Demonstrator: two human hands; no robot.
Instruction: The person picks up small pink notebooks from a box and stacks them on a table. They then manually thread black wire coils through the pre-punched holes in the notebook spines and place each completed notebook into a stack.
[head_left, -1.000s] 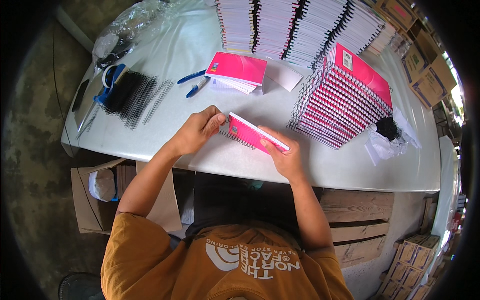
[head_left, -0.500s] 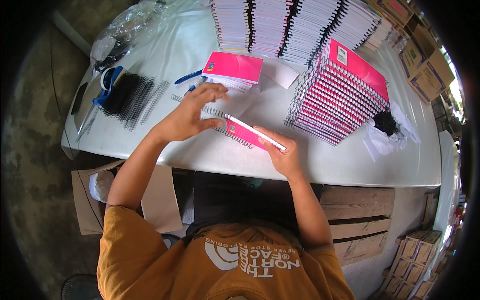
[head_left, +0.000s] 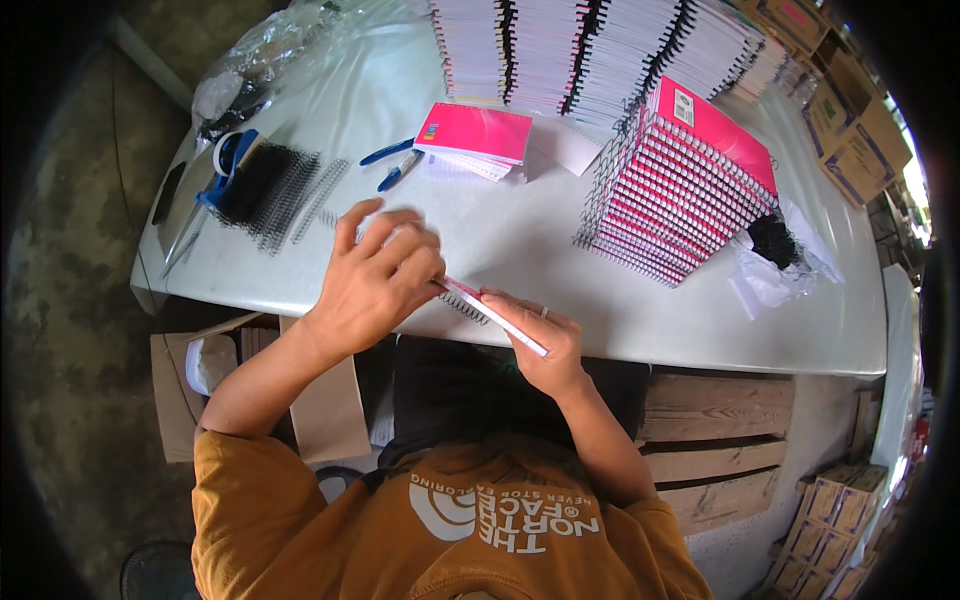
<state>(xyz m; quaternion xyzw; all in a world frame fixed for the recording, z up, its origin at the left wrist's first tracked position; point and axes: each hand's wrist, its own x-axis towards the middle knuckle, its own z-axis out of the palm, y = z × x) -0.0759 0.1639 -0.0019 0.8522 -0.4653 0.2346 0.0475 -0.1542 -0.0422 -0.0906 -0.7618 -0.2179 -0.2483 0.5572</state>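
Note:
My right hand (head_left: 548,345) grips a thin pink notebook (head_left: 500,318), held edge-up and slanted above the front of the table. A dark wire coil (head_left: 465,309) shows along its lower side. At the notebook's far left end is my left hand (head_left: 385,262), its fingers curled and slightly blurred. Thumb tip and whatever it pinches are hidden. Behind them lies a small stack of pink-covered notebooks (head_left: 475,130) with loose white pages under the cover. To the right rises a tall pile of coil-bound pink notebooks (head_left: 680,190).
Loose black coils (head_left: 265,195) lie at left beside a blue tape dispenser (head_left: 228,160). Blue pens (head_left: 398,170) rest near the small stack. Tall rows of bound books (head_left: 545,55) line the back. Crumpled white plastic with black coils (head_left: 775,243) sits at right; cardboard boxes (head_left: 850,125) stand beyond.
Both hands and the notebook have come nearer to me and the notebook has tilted, hiding most of its pink cover. My left hand has gone from spread to curled at its end.

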